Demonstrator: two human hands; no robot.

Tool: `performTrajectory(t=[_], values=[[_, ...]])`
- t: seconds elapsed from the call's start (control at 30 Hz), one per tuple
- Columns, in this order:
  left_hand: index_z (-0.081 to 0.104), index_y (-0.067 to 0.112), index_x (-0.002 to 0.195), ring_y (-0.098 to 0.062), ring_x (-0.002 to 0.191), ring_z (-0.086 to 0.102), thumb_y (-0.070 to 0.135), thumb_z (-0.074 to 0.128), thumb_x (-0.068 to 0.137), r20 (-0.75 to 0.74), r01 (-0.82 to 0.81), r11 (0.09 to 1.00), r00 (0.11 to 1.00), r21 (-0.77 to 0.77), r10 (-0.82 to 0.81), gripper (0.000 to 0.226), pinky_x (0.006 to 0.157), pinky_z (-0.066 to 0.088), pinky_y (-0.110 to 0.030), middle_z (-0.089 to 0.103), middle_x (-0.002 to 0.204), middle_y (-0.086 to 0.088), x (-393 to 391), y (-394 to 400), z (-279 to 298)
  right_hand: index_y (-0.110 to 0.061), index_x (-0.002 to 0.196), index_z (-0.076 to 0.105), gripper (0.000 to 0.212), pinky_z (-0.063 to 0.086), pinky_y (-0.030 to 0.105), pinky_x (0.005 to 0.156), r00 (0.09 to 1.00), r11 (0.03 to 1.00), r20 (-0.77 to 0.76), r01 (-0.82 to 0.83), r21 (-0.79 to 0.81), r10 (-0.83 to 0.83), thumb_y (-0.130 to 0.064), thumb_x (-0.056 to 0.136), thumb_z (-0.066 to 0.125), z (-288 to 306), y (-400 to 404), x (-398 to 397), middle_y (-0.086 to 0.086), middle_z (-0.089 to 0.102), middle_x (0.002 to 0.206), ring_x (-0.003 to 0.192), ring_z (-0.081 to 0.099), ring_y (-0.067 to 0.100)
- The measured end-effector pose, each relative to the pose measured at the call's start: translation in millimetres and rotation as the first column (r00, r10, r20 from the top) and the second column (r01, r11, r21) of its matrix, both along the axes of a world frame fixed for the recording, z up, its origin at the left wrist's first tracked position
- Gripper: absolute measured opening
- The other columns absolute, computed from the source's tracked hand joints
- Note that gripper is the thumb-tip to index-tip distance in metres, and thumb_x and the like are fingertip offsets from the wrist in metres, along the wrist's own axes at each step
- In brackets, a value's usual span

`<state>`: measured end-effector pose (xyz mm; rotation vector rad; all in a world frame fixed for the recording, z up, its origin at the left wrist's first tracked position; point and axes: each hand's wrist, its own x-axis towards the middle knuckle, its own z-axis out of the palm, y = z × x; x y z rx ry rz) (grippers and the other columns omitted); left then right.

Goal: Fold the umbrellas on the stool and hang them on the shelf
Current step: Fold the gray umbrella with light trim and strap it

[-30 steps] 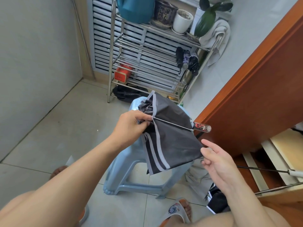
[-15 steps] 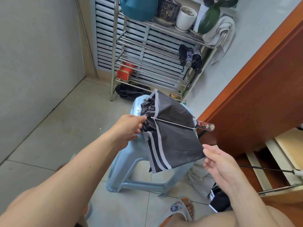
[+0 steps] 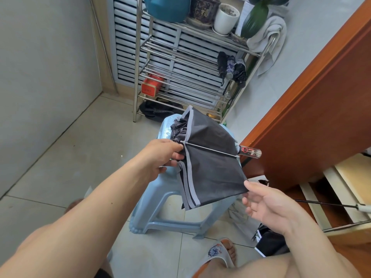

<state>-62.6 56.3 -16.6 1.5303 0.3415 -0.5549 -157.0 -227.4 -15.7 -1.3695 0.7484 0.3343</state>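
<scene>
Black umbrella point(image 3: 212, 163) in left hand point(image 3: 162, 157)

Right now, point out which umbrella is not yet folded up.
The black umbrella with grey trim, held over the blue stool by the left hand; its canopy hangs loose. The three umbrellas on the shelf hang rolled tight.

white pot point(image 3: 226, 20), red box point(image 3: 151, 86), towel point(image 3: 270, 40), wooden door point(image 3: 313, 117).

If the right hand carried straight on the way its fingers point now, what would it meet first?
The right hand has relaxed fingers pointing up and left, toward the lower corner of the dark umbrella canopy. That fabric edge would likely come first; the thumb tip already looks at or almost on it, though depth is unclear.
</scene>
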Motion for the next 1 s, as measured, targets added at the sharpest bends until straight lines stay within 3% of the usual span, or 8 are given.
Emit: performTrajectory(t=[0.1, 0.27, 0.53, 0.7, 0.87, 0.93, 1.0], values=[[0.068, 0.022, 0.086, -0.016, 0.067, 0.055, 0.023, 0.068, 0.094, -0.022, -0.014, 1.0, 1.0, -0.012, 0.014, 0.007, 0.063, 0.032, -0.029, 0.076, 0.075, 0.003, 0.9, 2.8, 1.3, -0.011, 0.103, 0.068, 0.009, 0.051, 0.028, 0.064, 0.999, 1.0, 0.037, -0.012, 0.005, 0.012, -0.016, 0.097, 0.065, -0.3, 0.0, -2.4, 0.01, 0.075, 0.093, 0.069, 0.068, 0.017], [0.07, 0.017, 0.087, -0.013, 0.066, 0.06, 0.016, 0.075, 0.09, -0.012, 0.027, 0.999, 1.0, 0.046, -0.026, 0.006, 0.066, 0.036, -0.03, 0.076, 0.082, 0.001, 3.4, 11.3, -0.5, -0.005, 0.103, 0.068, 0.01, 0.056, 0.025, 0.062, 0.995, 0.998, 0.09, 0.041, -0.049, -0.037, -0.011, 0.096, 0.065, -3.1, 0.3, 0.9, 0.01, 0.076, 0.087, 0.069, 0.07, 0.016], [0.056, 0.015, 0.076, -0.013, 0.051, 0.047, -0.002, 0.069, 0.087, 0.101, -0.004, 0.999, 0.995, 0.033, 0.0, 0.024, 0.055, 0.027, -0.027, 0.056, 0.067, -0.007, 8.4, 6.8, -8.6, 0.002, 0.122, 0.063, 0.025, 0.057, 0.025, 0.06, 0.996, 0.997, 0.091, 0.011, -0.074, -0.004, -0.003, 0.097, 0.063, -10.8, -2.0, -0.6, 0.009, 0.075, 0.087, 0.067, 0.069, 0.015], [0.057, 0.017, 0.082, -0.017, 0.067, 0.05, 0.002, 0.066, 0.093, 0.129, 0.07, 0.995, 0.988, 0.078, -0.079, 0.02, 0.06, 0.036, -0.027, 0.065, 0.082, -0.009, 6.3, 10.1, -8.4, -0.002, 0.122, 0.061, 0.026, 0.056, 0.025, 0.056, 0.994, 0.995, 0.102, 0.048, -0.088, -0.038, 0.002, 0.097, 0.061, -14.7, -1.5, 1.8, 0.007, 0.075, 0.081, 0.062, 0.069, 0.013], [0.054, 0.02, 0.089, -0.019, 0.078, 0.054, 0.01, 0.083, 0.079, 0.126, 0.21, 0.964, 0.965, 0.164, -0.232, 0.033, 0.068, 0.04, -0.031, 0.062, 0.085, -0.002, -2.7, 16.2, -11.3, -0.002, 0.12, 0.062, 0.023, 0.057, 0.026, 0.057, 0.992, 0.995, 0.109, 0.068, -0.078, -0.06, 0.0, 0.097, 0.061, -17.0, -2.2, 2.5, 0.011, 0.074, 0.086, 0.063, 0.069, 0.014], [0.053, 0.019, 0.088, -0.021, 0.077, 0.054, 0.013, 0.087, 0.072, 0.18, 0.182, 0.96, 0.958, 0.212, -0.222, 0.038, 0.071, 0.041, -0.033, 0.064, 0.083, -0.003, -6.3, 10.2, -16.7, -0.001, 0.122, 0.061, 0.025, 0.057, 0.027, 0.06, 0.991, 0.995, 0.117, 0.069, -0.074, -0.061, 0.0, 0.097, 0.061, -17.1, -1.2, 2.1, 0.013, 0.073, 0.092, 0.066, 0.069, 0.015], [0.053, 0.017, 0.089, -0.02, 0.073, 0.054, 0.014, 0.086, 0.076, 0.248, 0.116, 0.952, 0.95, 0.284, -0.19, 0.036, 0.065, 0.041, -0.029, 0.066, 0.084, -0.004, -9.1, 2.1, -21.8, -0.002, 0.122, 0.061, 0.025, 0.057, 0.027, 0.061, 0.99, 0.995, 0.124, 0.08, -0.064, -0.072, -0.001, 0.097, 0.061, -17.1, 0.7, 1.8, 0.014, 0.072, 0.094, 0.068, 0.069, 0.016]])
